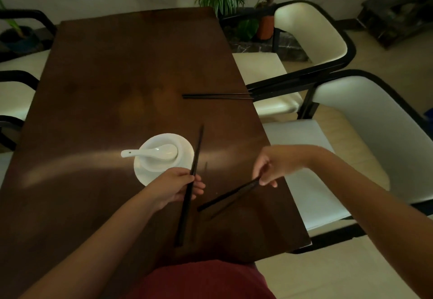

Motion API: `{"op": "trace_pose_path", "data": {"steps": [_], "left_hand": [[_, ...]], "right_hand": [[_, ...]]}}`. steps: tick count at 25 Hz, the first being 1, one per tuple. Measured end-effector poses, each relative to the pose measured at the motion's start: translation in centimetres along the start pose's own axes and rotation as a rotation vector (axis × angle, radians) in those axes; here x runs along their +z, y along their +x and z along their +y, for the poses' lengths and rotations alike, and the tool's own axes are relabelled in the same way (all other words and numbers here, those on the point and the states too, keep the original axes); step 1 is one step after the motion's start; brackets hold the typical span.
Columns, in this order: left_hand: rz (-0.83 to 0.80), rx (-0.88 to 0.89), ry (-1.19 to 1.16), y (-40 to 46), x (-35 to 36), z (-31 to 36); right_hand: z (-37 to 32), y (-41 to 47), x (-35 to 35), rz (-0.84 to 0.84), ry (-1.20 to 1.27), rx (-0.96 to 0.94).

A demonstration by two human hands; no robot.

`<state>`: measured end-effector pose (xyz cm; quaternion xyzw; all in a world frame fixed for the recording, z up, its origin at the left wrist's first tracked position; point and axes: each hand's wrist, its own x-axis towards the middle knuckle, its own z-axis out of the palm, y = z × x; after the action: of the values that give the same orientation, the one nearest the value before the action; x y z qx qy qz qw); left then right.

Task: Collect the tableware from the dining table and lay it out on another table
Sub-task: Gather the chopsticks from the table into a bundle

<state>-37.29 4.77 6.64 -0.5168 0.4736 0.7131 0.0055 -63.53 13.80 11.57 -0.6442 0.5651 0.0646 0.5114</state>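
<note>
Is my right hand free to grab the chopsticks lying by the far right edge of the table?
Probably not yet: the right hand already pinches one dark pair. The table towards the far chopsticks looks unobstructed.

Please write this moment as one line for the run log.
left hand: holds chopsticks | right hand: holds second chopsticks | third pair: on table | spoon in bowl on saucer

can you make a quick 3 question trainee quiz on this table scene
1. True or false: both hands hold chopsticks.
2. Where does the white spoon lie? A) in the bowl B) on the bare table C) on a chair
3. Fill in: the third pair of chopsticks lies near the table's ___ edge.

Key:
1. True: left hand, right hand.
2. A: spoon, bowl.
3. Right: chopsticks, table.
</note>
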Motion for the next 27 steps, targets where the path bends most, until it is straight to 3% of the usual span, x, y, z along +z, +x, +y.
{"op": "trace_pose_path", "data": {"steps": [4,9,10,12,14,15,17,18,20,24,27], "left_hand": [[-0.284,0.022,0.13,-0.2,3.8,1.9],[-0.328,0.011,-0.118,-0.7,4.9,1.6],[-0.327,0.016,-0.162,-0.9,4.9,1.2],[-0.321,-0.001,-0.271,-1.0,4.8,0.8],[-0.317,0.001,-0.348,-1.1,4.4,0.5],[-0.317,0.012,-0.362,-1.1,4.3,0.4],[-0.328,0.037,-0.325,-1.1,4.1,0.4],[-0.341,0.051,-0.282,-1.0,4.1,0.5],[-0.391,0.058,-0.21,-0.8,4.2,0.6],[-0.42,0.022,-0.302,0.0,3.9,0.5],[-0.278,-0.006,-0.522,1.0,3.3,-1.1]], "right_hand": [[-3.6,2.6,-3.3,-0.007,-0.174,-0.031],[-4.8,4.1,-3.6,0.122,-0.362,-0.017],[-4.7,4.2,-3.3,0.249,-0.428,-0.041],[-3.5,4.5,-2.1,0.747,-0.404,-0.088],[-2.7,4.4,-0.4,1.253,0.055,0.048],[-2.6,4.4,0.6,1.275,0.412,0.158],[-3.0,4.9,2.8,0.847,1.067,0.205],[-3.3,5.4,3.7,0.651,1.232,0.162],[-4.5,6.5,4.5,0.539,1.277,0.05],[-6.3,6.4,2.5,0.763,1.08,0.041],[-6.4,4.6,0.2,0.985,0.945,-0.045]]}}
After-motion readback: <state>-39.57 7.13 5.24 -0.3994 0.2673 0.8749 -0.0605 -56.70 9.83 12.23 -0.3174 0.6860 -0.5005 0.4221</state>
